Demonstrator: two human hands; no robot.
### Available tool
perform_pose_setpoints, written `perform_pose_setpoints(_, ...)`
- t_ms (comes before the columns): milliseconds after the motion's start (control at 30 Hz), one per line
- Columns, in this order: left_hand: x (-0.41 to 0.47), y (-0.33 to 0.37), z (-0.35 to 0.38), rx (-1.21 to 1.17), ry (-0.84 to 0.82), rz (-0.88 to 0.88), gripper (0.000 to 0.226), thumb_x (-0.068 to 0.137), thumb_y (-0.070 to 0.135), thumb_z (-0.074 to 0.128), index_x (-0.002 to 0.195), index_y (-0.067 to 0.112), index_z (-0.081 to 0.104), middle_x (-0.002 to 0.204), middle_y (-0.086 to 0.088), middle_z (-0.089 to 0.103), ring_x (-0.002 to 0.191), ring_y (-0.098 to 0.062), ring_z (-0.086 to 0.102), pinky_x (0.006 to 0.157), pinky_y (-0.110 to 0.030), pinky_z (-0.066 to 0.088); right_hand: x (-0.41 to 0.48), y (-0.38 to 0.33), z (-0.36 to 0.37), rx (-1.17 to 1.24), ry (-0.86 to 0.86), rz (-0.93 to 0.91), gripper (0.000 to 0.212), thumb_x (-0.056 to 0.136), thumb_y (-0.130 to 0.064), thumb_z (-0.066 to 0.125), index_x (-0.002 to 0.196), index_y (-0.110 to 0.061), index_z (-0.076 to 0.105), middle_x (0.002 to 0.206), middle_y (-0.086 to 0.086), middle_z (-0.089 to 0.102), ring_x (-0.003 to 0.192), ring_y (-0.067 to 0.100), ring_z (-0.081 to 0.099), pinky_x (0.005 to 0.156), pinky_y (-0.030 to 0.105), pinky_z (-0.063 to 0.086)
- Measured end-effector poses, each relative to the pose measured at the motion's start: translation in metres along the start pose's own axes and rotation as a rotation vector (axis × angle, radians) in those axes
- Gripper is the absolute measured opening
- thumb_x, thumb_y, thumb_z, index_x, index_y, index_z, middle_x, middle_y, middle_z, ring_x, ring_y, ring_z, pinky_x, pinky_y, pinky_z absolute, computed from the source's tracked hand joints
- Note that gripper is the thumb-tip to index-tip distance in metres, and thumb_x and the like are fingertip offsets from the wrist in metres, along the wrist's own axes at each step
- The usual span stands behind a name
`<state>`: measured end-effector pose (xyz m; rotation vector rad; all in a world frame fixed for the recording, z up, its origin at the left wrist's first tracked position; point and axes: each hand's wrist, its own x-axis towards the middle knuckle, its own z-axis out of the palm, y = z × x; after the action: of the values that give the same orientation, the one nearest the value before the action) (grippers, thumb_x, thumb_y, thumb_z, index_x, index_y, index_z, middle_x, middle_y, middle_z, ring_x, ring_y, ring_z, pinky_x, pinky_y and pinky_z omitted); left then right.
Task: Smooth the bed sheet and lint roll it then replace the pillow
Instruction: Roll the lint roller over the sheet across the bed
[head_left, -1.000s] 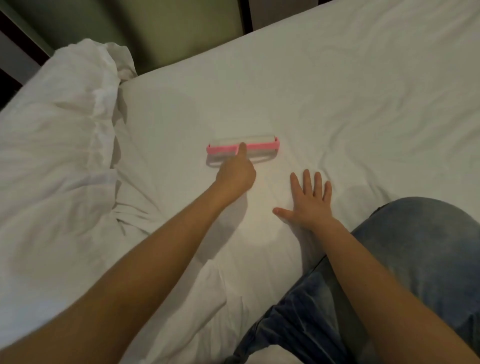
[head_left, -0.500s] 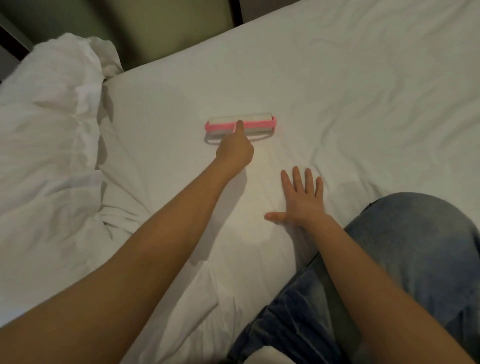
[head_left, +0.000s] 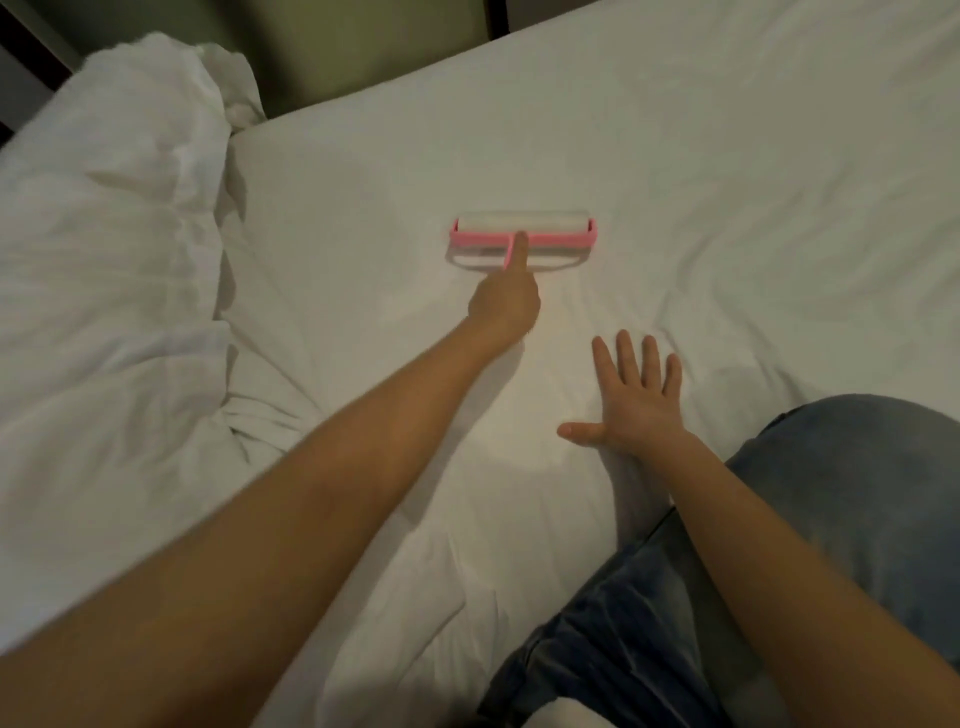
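Observation:
A pink lint roller with a wide white roll lies flat on the white bed sheet, ahead of me. My left hand grips its pink handle, the index finger stretched along it toward the roll. My right hand lies flat on the sheet with fingers spread, nearer to me and to the right of the roller. The sheet shows soft wrinkles on the right side.
A bunched white duvet or pillow is piled along the left side of the bed. My knee in blue jeans rests on the mattress at lower right. The bed's far edge meets a dark gap and wall.
The left hand pushed the roller farther away across the sheet over the last second. The right hand stayed flat in about the same place.

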<state>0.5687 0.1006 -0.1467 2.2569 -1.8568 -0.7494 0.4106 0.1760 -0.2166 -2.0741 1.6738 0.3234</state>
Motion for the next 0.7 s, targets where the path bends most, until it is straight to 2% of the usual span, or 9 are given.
perform_pose_setpoints(67,0.011,-0.003,-0.022,-0.024,0.006,0.034,0.053,0.101,0.024,0.03,0.151,0.026,0.011,0.136,-0.021,0.047,0.118,-0.033,0.051,0.09,-0.032,0.039,0.001,-0.002,-0.003,0.021,-0.017,0.01,0.112,0.077,-0.078,0.046,0.148,-0.023,-0.022,0.155,0.009,-0.029,0.14,0.034,-0.028,0.11,0.052,-0.018)
perform_pose_setpoints(167,-0.007,-0.032,-0.051,-0.109,0.092,0.083,0.05,0.099,0.025,0.036,0.148,0.031,0.025,0.129,-0.017,0.053,0.105,-0.033,0.058,0.088,-0.032,0.046,0.011,-0.012,-0.019,0.077,-0.013,0.014,0.103,0.081,-0.075,0.042,0.15,-0.023,-0.014,0.156,0.01,-0.023,0.142,0.034,-0.024,0.111,0.054,-0.015)
perform_pose_setpoints(233,-0.037,-0.062,-0.065,-0.145,0.144,0.074,0.05,0.099,0.026,0.037,0.146,0.037,0.026,0.115,-0.013,0.057,0.092,-0.031,0.062,0.079,-0.032,0.053,0.025,-0.025,-0.035,0.045,0.019,-0.013,0.102,0.082,-0.074,0.042,0.151,-0.02,-0.01,0.157,0.011,-0.02,0.143,0.034,-0.021,0.111,0.055,-0.012)
perform_pose_setpoints(267,-0.053,-0.079,-0.071,-0.162,0.163,0.045,0.049,0.099,0.026,0.037,0.145,0.04,0.026,0.109,-0.01,0.057,0.083,-0.026,0.064,0.07,-0.026,0.054,0.035,-0.035,-0.043,0.006,0.031,-0.045,0.104,0.081,-0.075,0.043,0.151,-0.019,-0.01,0.157,0.011,-0.02,0.143,0.033,-0.021,0.112,0.055,-0.012)
perform_pose_setpoints(333,-0.081,-0.113,-0.075,-0.158,0.165,-0.05,0.05,0.098,0.025,0.039,0.144,0.039,0.028,0.097,-0.009,0.062,0.068,-0.02,0.064,0.056,-0.017,0.046,0.055,-0.055,-0.055,-0.094,0.009,-0.132,0.117,0.074,-0.077,0.051,0.15,-0.016,-0.014,0.157,0.012,-0.021,0.143,0.032,-0.022,0.111,0.055,-0.013)
perform_pose_setpoints(367,-0.09,-0.129,-0.073,-0.13,0.146,-0.101,0.05,0.097,0.024,0.04,0.144,0.037,0.029,0.095,-0.012,0.065,0.071,-0.023,0.065,0.059,-0.02,0.044,0.064,-0.066,-0.056,-0.139,-0.018,-0.174,0.126,0.069,-0.078,0.056,0.15,-0.014,-0.016,0.156,0.013,-0.023,0.143,0.033,-0.022,0.111,0.054,-0.015)
perform_pose_setpoints(467,-0.099,-0.158,-0.057,-0.085,0.095,-0.208,0.05,0.098,0.022,0.04,0.145,0.035,0.029,0.111,-0.02,0.064,0.097,-0.032,0.061,0.074,-0.029,0.041,0.085,-0.096,-0.047,-0.168,-0.123,-0.216,0.14,0.062,-0.079,0.063,0.146,-0.01,-0.024,0.154,0.017,-0.027,0.141,0.034,-0.026,0.11,0.05,-0.018)
perform_pose_setpoints(567,-0.058,-0.154,-0.055,-0.043,0.1,-0.211,0.052,0.099,0.021,0.036,0.148,0.032,0.021,0.112,-0.026,0.06,0.101,-0.037,0.058,0.073,-0.03,0.038,0.092,-0.103,-0.037,-0.14,-0.178,-0.18,0.142,0.062,-0.08,0.062,0.142,-0.011,-0.033,0.148,0.018,-0.037,0.136,0.034,-0.034,0.108,0.049,-0.022)
perform_pose_setpoints(700,0.03,-0.133,-0.073,-0.112,0.118,-0.199,0.055,0.099,0.02,0.033,0.15,0.03,0.015,0.117,-0.024,0.058,0.099,-0.039,0.059,0.083,-0.037,0.048,0.095,-0.099,-0.039,-0.113,-0.253,-0.18,0.143,0.062,-0.08,0.062,0.139,-0.012,-0.037,0.145,0.016,-0.042,0.134,0.033,-0.039,0.107,0.048,-0.024)
